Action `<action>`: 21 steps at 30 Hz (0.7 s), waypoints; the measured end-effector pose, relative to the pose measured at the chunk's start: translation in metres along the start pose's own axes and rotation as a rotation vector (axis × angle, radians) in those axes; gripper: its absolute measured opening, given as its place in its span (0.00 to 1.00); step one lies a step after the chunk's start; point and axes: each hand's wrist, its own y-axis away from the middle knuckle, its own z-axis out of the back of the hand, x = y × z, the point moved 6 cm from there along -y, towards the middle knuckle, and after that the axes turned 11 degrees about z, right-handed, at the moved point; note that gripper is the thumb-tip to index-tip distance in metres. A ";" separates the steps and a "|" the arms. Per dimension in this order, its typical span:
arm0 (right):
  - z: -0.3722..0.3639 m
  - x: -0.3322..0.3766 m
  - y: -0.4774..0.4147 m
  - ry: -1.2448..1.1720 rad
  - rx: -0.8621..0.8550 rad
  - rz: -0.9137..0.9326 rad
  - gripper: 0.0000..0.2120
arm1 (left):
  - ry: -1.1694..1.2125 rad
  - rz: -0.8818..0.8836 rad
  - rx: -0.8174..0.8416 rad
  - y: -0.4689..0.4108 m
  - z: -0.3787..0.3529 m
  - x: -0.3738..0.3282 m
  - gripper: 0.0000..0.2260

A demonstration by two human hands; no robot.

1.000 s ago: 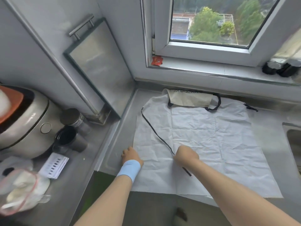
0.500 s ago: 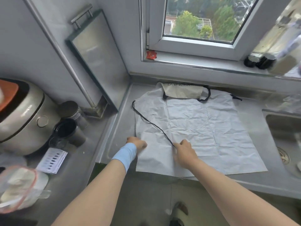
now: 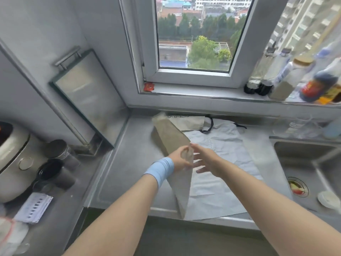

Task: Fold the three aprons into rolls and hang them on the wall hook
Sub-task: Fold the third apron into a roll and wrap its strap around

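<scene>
The white apron (image 3: 223, 154) lies on the steel counter (image 3: 129, 163). The left hand (image 3: 180, 160) grips its left edge, raised over the flat part. The right hand (image 3: 206, 161), fingers spread and holding nothing, is just beside the raised flap. The sink (image 3: 323, 163) strainer (image 3: 298, 188) holds food scraps. 0.5 s earlier, the apron lay fully flat with both hands at its near edge.

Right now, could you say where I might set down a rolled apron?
Free: the steel counter patch between the lifted white apron and the leaning metal panel. Near the steel sink I cannot tell. Crowded: the left ledge with white rice cooker and dark cups; the bottle-lined windowsill.
</scene>
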 end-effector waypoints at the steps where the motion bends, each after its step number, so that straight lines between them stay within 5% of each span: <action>1: 0.017 -0.006 0.001 0.033 -0.037 -0.028 0.21 | -0.054 0.010 0.019 -0.008 -0.017 -0.007 0.36; 6: 0.080 -0.055 0.003 0.218 -0.071 -0.135 0.07 | -0.190 0.235 0.307 -0.024 -0.087 -0.011 0.22; 8: 0.093 -0.076 0.001 0.249 -0.074 -0.171 0.10 | -0.138 0.325 0.358 -0.030 -0.099 -0.005 0.17; 12: 0.101 -0.107 -0.009 0.387 -0.089 -0.166 0.10 | -0.083 0.286 -0.095 -0.060 -0.077 0.013 0.17; 14: 0.102 -0.114 -0.012 0.584 -0.037 -0.154 0.08 | -0.257 0.244 -0.324 -0.068 -0.060 0.020 0.16; 16: 0.101 -0.117 -0.012 0.862 0.030 -0.184 0.07 | -0.454 0.240 -0.371 -0.071 -0.058 0.030 0.19; 18: 0.099 -0.107 -0.016 1.073 -0.004 -0.120 0.15 | -0.628 0.287 -0.263 -0.071 -0.068 0.042 0.24; 21: 0.086 -0.087 -0.028 1.236 -0.030 0.232 0.34 | -0.769 0.343 -0.113 -0.067 -0.080 0.062 0.29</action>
